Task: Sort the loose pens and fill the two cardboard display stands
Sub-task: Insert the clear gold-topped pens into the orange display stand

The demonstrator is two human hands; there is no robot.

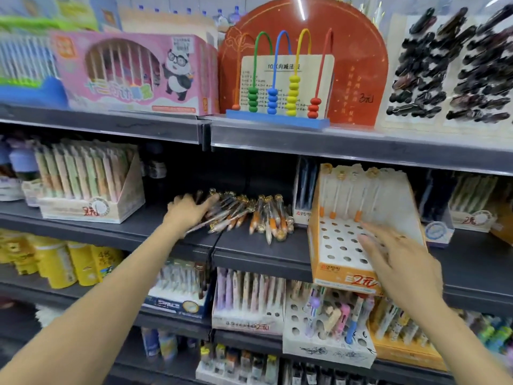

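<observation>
The loose pens (249,215), light, slick and charm-topped, are gathered under the left hand (186,212); barrels are best pinched mid-length. The right hand (399,257) is spread, its grip wide, over the orange display stand (344,276).

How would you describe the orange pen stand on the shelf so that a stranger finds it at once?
Look at the dark middle shelf, below the bead abacus. To the right of the loose pens stands the orange stand, under the right hand. Unlike the full stands nearby, its white top is mostly empty holes, with only a few pens at the back.
</observation>
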